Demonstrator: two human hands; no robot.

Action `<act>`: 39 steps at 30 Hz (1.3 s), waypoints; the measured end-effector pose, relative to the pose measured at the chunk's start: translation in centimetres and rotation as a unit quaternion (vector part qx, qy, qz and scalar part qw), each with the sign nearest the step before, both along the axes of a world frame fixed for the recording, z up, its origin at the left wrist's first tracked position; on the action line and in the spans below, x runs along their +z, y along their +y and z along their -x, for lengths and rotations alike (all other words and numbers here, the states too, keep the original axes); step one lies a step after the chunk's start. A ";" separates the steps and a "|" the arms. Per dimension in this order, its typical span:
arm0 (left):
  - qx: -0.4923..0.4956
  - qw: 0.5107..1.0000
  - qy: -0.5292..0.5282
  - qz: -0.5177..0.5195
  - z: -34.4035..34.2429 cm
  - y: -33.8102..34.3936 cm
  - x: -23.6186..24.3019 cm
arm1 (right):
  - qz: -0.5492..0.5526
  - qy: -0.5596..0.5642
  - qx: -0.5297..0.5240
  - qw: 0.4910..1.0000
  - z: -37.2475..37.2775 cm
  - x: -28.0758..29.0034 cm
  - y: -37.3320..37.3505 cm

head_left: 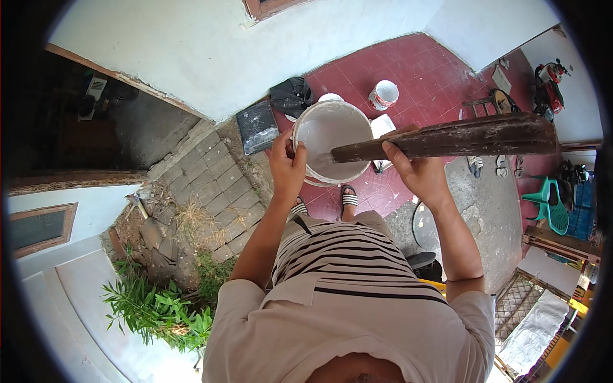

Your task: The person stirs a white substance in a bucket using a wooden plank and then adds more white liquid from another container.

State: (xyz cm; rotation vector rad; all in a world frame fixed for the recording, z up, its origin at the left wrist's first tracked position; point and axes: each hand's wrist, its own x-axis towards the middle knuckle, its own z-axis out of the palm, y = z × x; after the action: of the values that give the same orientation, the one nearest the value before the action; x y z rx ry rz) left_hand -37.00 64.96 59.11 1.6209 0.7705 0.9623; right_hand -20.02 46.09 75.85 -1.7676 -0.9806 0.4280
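A pale bucket (322, 122) is in front of me, its inside coated whitish-grey; how much it contains I cannot tell. My left hand (287, 165) grips its left rim, fingers closed over the edge. In my right hand (418, 173) is a long dark-brown wooden plank (476, 136), worn and streaked with pale marks. The plank's narrow end reaches over the bucket's right rim into its mouth, while the broad end sticks out far to the right. My right thumb shows beneath the plank; the other fingers are largely behind it.
A smaller white bucket (384, 95) stands on the red tiled floor (424, 69). Left of my bucket lie a black bag (291, 96) and a dark flat container (257, 127). Paving blocks (214, 172) and green plants (159, 313) are at left. A green plastic chair (553, 207) is at right.
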 end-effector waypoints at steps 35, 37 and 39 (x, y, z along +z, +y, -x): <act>0.009 1.000 -0.014 0.025 -1.0 0.9 0.9 | 0.009 -0.016 0.026 0.999 -0.9 -0.6 0.8; 0.008 0.999 -0.026 0.026 -1.2 0.9 0.9 | -0.011 -0.057 -0.011 0.998 -1.4 -1.5 1.5; 0.003 1.000 0.007 0.004 -1.1 1.0 0.6 | -0.018 -0.046 0.010 0.999 -0.9 -1.2 1.7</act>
State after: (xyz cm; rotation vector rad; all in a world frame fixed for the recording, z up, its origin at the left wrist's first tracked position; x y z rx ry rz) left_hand -35.86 65.92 59.71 1.6208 0.7873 0.9515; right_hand -19.15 47.76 74.63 -1.7595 -1.0644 0.3426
